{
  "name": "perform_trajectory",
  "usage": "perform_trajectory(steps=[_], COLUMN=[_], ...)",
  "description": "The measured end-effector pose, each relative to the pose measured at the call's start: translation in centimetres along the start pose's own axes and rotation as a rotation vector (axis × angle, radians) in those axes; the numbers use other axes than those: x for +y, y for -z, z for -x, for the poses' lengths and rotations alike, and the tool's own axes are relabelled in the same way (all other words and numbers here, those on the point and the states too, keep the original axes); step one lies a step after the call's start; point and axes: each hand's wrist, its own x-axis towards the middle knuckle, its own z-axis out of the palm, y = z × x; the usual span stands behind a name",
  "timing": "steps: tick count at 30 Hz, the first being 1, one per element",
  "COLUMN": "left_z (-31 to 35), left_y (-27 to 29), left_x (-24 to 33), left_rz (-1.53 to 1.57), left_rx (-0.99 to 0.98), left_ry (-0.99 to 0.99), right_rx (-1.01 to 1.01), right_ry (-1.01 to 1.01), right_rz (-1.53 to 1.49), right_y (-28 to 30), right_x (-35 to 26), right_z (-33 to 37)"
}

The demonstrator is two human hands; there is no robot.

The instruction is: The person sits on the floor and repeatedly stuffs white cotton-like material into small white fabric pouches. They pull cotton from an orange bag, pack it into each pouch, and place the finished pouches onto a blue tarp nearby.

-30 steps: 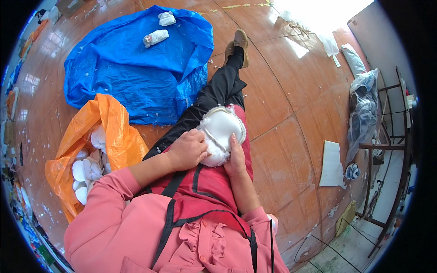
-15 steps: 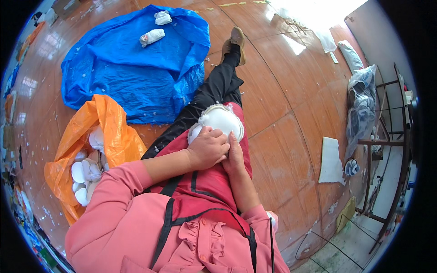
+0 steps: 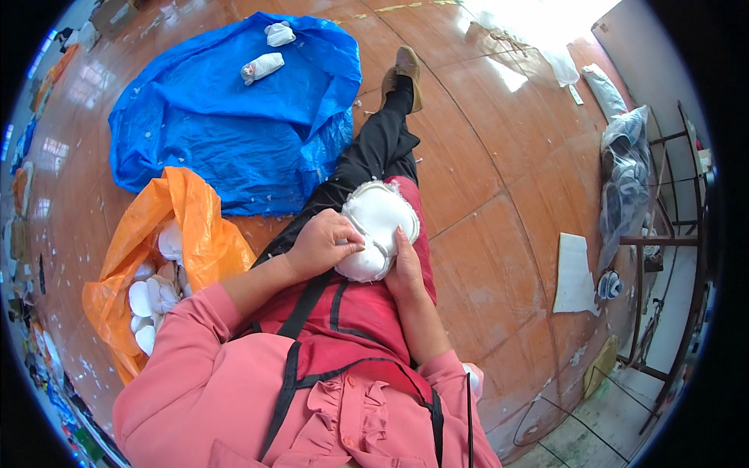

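A white padded piece [image 3: 380, 214] with a rounded, cup-like form and a fuzzy, frayed edge rests on my lap, over the red apron [image 3: 351, 312]. My right hand [image 3: 406, 269] grips its right side, the thumb lying on top and the other fingers mostly hidden beneath. At its left edge is my left hand [image 3: 321, 243], closed in a pinch with the fingertips against or just over the white surface. Whatever is between those fingertips is too small to make out.
An orange bag [image 3: 199, 210] of white and beige padded pieces [image 3: 142, 300] stands at my left. Beyond it a blue tarp [image 3: 226, 117] carries two white bundles [image 3: 262, 68]. At right are a white sheet [image 3: 573, 273], a clear plastic bag [image 3: 624, 171] and a metal rack [image 3: 663, 242].
My left hand has moved left, away from my right hand, and more of the white piece shows. The piece has turned slightly; my right hand stays on its right side.
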Motion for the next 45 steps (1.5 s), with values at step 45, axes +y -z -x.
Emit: perform_trajectory(steps=[45], left_z=[2.4], left_y=[0.6], left_x=[2.2], left_rz=[-0.457], left_rx=[0.007], left_ry=[-0.241], right_rx=[0.073], right_ry=[0.024], right_rz=[0.050], right_y=[0.3], right_x=[0.2], right_z=[0.2])
